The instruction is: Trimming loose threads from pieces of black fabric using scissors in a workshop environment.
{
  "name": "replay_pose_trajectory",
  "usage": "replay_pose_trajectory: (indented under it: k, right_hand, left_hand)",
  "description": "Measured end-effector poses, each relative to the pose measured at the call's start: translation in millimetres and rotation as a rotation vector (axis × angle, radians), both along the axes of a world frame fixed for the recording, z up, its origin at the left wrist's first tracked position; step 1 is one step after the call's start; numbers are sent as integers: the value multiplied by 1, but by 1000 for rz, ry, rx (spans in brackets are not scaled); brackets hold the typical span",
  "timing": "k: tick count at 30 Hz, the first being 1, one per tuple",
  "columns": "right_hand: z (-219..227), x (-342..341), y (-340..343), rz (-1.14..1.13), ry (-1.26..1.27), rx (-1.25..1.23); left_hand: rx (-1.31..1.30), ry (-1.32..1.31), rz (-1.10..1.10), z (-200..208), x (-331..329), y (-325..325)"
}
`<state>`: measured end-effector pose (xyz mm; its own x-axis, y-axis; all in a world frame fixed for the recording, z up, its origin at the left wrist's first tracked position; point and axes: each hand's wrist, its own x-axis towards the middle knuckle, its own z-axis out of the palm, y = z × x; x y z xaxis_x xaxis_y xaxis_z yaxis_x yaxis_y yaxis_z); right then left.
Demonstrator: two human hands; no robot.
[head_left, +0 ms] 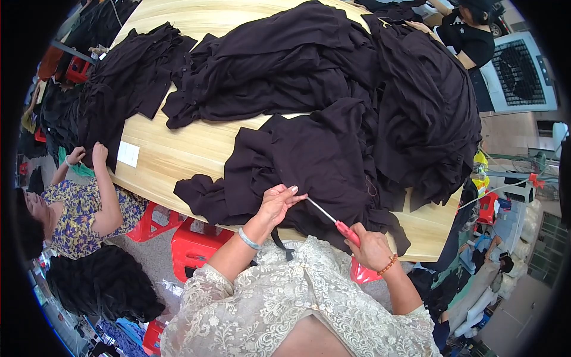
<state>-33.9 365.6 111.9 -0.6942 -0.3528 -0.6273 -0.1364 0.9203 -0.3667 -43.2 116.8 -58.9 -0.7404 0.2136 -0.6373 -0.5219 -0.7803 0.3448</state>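
Note:
My right hand (370, 249) is wrapped round the red handle of a screwdriver (324, 210), whose thin metal shaft slants up and left. At the far end of that shaft, the fingers of my left hand (279, 203) are drawn together on the tip. Whether they also pinch some small thing, I cannot make out. Both hands are above the near edge of a dark garment (297, 154), spread in loose folds. A loose thread (372, 185) lies on its right part.
More dark garments (279, 59) are heaped on the wooden table (160, 146), with another pile (425, 113) on the right. A white paper (128, 153) lies at left. One person (83, 202) handles cloth there; another (467, 35) stands far right. Red stools (193, 245) stand by the near edge.

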Motion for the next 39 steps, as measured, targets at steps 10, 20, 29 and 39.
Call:
replay_pose_trajectory:
  k: [10, 20, 29, 39]
  right_hand:
    - [-1, -2, -14, -8, -43, 18]
    - [-24, 2, -13, -217, -2, -253]
    - [-27, -22, -36, -67, 71, -122]
    - [-26, -43, -54, -5, -1, -21]
  left_hand:
    - [-35, -60, 19, 2, 1, 1]
    - [327, -28, 24, -2, -17, -38]
    - [157, -142, 268, -13, -39, -34]
    - [126, -159, 272, -13, -32, -36]
